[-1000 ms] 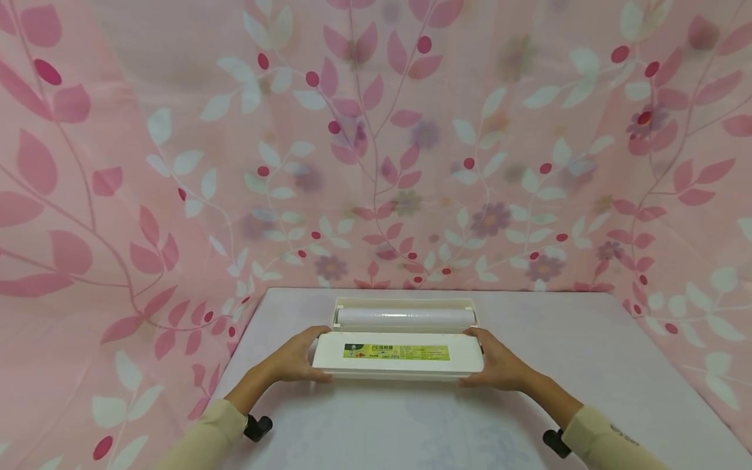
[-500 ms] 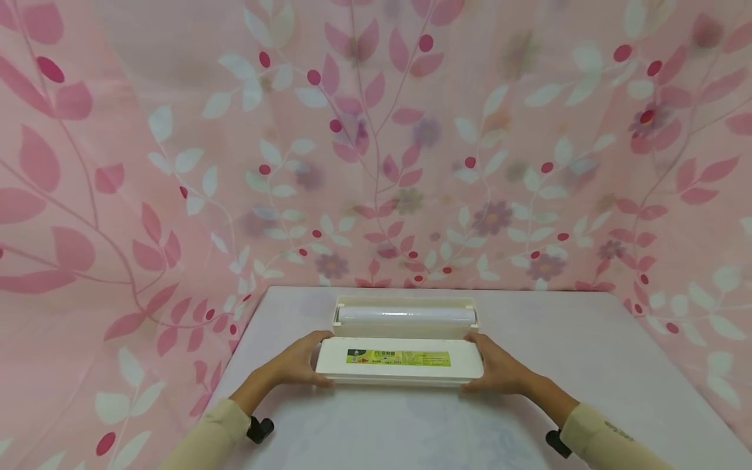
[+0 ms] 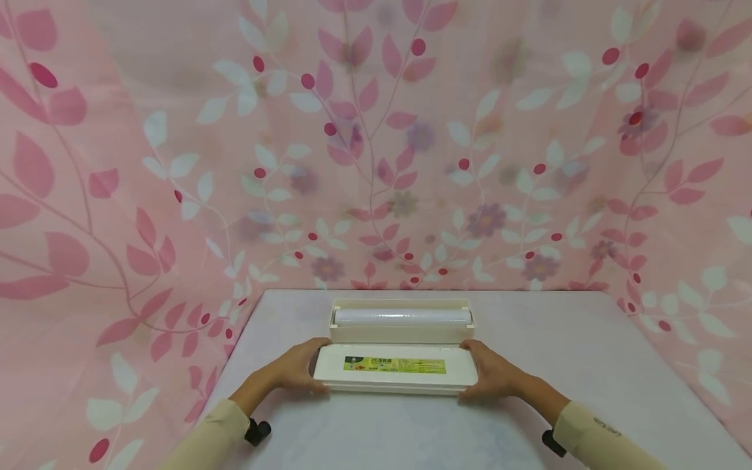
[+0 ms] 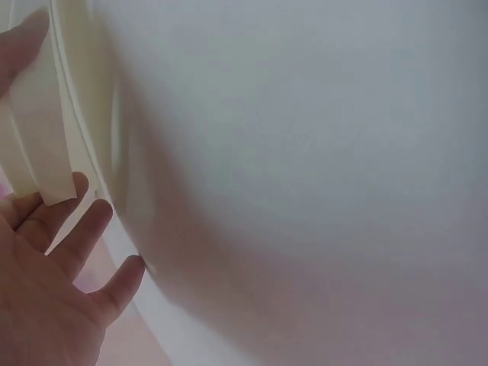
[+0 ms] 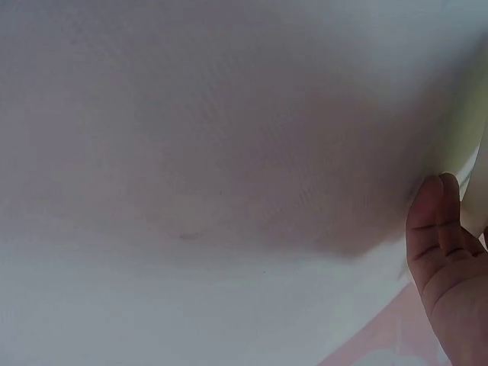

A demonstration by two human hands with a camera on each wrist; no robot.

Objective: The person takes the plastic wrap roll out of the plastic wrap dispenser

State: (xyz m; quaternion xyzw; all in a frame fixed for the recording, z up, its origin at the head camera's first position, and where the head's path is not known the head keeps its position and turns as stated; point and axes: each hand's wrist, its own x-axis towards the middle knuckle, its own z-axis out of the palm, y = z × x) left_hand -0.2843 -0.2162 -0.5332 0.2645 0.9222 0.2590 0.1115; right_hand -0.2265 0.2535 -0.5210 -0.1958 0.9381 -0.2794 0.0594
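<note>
A long white lid with a green and yellow label is held level between both hands. My left hand grips its left end, thumb at the near edge and fingers at the far edge. The right hand holds the opposite end the same way. Just behind the lid stands the open cream cling film box, with a roll of cling film lying in it. In the left wrist view, the fingers are at the lid's end; in the right wrist view, the lid is mostly out of frame.
All of this is on or over a table with a pale cloth. A pink curtain with leaf patterns hangs behind the table and along its sides. Small black cameras sit at the wrists.
Both hands have drawn the lid a little toward me, away from the box. More of the box's front wall shows now. The box and roll have stayed in place.
</note>
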